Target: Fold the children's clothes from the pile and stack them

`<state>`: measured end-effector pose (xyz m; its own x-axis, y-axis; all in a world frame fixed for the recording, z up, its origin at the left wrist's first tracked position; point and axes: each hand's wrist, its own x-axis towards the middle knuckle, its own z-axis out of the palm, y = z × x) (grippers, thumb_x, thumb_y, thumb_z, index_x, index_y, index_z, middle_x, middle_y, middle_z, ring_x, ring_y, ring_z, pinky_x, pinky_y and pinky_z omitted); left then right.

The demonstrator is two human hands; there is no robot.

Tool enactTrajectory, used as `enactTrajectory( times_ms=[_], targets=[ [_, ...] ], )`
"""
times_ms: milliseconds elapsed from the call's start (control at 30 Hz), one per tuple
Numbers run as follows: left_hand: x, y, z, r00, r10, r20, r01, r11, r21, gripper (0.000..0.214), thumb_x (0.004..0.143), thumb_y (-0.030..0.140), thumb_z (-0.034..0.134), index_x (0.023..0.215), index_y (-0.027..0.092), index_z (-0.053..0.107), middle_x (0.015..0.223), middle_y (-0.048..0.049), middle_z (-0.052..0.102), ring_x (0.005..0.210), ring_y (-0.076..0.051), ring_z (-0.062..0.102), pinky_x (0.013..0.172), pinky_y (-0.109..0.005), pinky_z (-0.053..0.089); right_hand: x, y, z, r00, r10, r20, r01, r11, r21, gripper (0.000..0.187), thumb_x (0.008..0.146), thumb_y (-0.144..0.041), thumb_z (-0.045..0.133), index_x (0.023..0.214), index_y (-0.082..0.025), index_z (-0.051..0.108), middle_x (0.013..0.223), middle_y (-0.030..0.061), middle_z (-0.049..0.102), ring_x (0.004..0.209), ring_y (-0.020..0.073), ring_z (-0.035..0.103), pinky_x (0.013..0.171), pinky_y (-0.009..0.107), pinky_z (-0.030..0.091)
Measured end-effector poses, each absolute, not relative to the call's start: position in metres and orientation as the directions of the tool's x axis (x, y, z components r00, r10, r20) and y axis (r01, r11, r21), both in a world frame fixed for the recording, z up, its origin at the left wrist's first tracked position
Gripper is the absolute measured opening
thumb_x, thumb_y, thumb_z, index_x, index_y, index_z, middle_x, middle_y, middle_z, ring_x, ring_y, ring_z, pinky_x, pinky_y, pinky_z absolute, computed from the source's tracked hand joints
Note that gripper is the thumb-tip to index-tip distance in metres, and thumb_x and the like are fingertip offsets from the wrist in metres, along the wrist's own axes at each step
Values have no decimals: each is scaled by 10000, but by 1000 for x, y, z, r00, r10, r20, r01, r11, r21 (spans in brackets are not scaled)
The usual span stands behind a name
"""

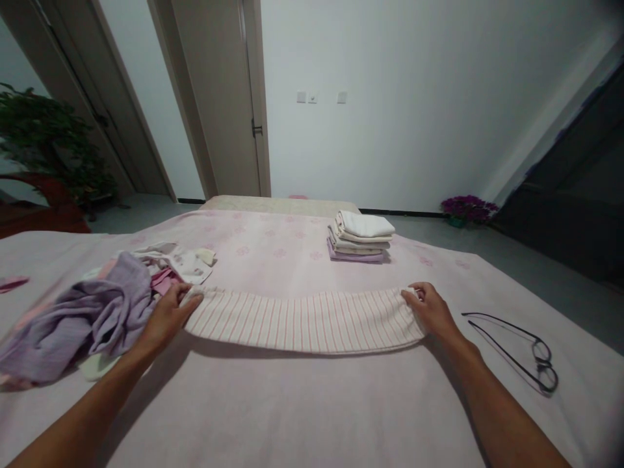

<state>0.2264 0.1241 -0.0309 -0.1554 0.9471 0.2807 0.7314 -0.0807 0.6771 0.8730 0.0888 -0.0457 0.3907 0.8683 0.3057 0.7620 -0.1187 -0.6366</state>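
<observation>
I see both forearms cut off at near edge. Left hand (168, 316) and right hand (429, 311) each pinch one end of striped cloth (305, 320), flat mid-bed (273, 409). Crumpled pile (92, 312) left, folded stack (361, 237) far, glasses (524, 351) right.

Ends of striped cloth (302, 322) covered by the grip of left hand (168, 315) and right hand (431, 309). Plant (43, 143) at ten o'clock cut off by edge.
</observation>
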Motion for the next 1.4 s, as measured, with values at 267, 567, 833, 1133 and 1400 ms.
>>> enactTrajectory(
  times_ms=[267, 567, 833, 1133, 1400],
  targets=[
    [257, 195, -38, -155, 941, 300, 843, -32, 537, 474, 887, 427, 565, 1246, 118, 557, 1084, -146, 676, 1034, -280, 652, 862, -386, 517, 875, 118, -50, 463, 859, 218, 798, -297, -524, 486, 846, -543, 560, 1161, -181, 638, 1006, 112, 702, 846, 250, 651, 711, 353, 475],
    [302, 133, -41, 485, 780, 396, 734, -609, 301, 260, 919, 367, 611, 1137, 263, 708, 1101, -82, 694, 1019, -238, 632, 868, -353, 507, 841, 63, -51, 48, 867, 495, 995, 0, -95, 242, 918, -282, 479, 997, -232, 703, 1021, 83, 711, 973, 267, 616, 890, 401, 452],
    [318, 131, -41, 455, 814, 361, 725, -574, 381, 259, 966, 364, 527, 1047, 242, 740, 1063, -85, 730, 996, -233, 652, 889, -369, 503, 830, 52, -52, -95, 914, 394, 953, 198, -231, 249, 802, -175, 471, 874, -247, 698, 924, 30, 729, 900, 230, 646, 847, 367, 491],
    [276, 199, -44, 75, 966, 248, 946, -148, 289, 331, 920, 319, 523, 1173, 202, 702, 1140, -119, 689, 1025, -258, 653, 824, -335, 475, 835, 57, -64, -38, 894, 446, 946, 175, -271, 237, 829, -202, 469, 869, -253, 697, 920, 24, 724, 899, 227, 653, 839, 366, 496],
    [268, 219, -33, 143, 963, 227, 964, -188, 190, 178, 835, 361, 636, 848, 195, 699, 954, -111, 666, 973, -273, 613, 833, -345, 442, 836, 56, -66, -48, 891, 452, 941, 192, -279, 237, 851, -180, 464, 881, -243, 690, 935, 31, 720, 913, 226, 648, 860, 375, 492]
  ],
)
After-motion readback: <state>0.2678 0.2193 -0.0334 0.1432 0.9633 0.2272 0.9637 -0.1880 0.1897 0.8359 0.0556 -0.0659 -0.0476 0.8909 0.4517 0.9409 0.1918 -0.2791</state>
